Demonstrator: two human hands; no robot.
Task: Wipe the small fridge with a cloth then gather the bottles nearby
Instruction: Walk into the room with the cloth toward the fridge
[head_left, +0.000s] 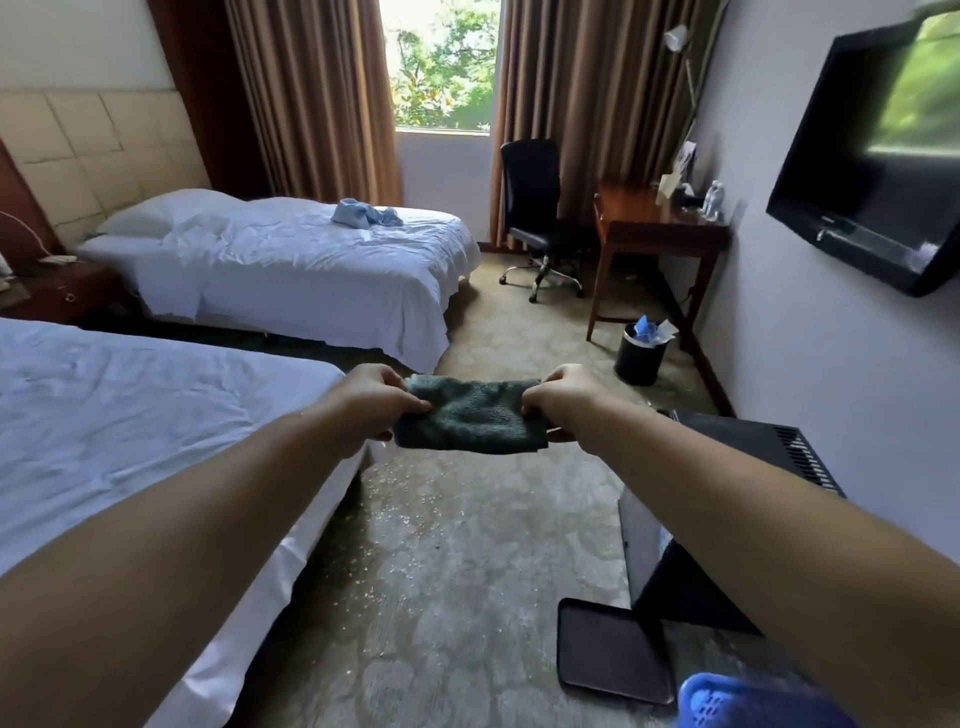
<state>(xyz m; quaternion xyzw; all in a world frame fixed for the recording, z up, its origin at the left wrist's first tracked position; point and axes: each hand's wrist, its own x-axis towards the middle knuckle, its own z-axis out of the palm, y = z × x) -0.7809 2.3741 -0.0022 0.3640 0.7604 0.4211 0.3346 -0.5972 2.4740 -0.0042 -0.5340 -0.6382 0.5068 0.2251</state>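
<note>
In the head view, two bare arms reach out over the carpet. The left hand (382, 400) pinches one end of a dark green cloth (467, 422). The right hand (563, 402) pinches the other end. The fingers of both hands are curled tight on the cloth. It is folded and pulled flat between them, up in the air.

The small black fridge (748, 434) sits low on the right, by the wall, partly under the right arm. The cloth is near it but does not touch it. A dark tray (608, 649) lies on the floor just beside the fridge.

Some clear bottles (714, 200) stand on the wooden desk (654, 223) far back, well apart from the fridge. A black bin (639, 353) stands by the desk.

I think the job is only starting. The cloth is ready, but the wiping is not done yet. The bottles are not gathered yet either.
</note>
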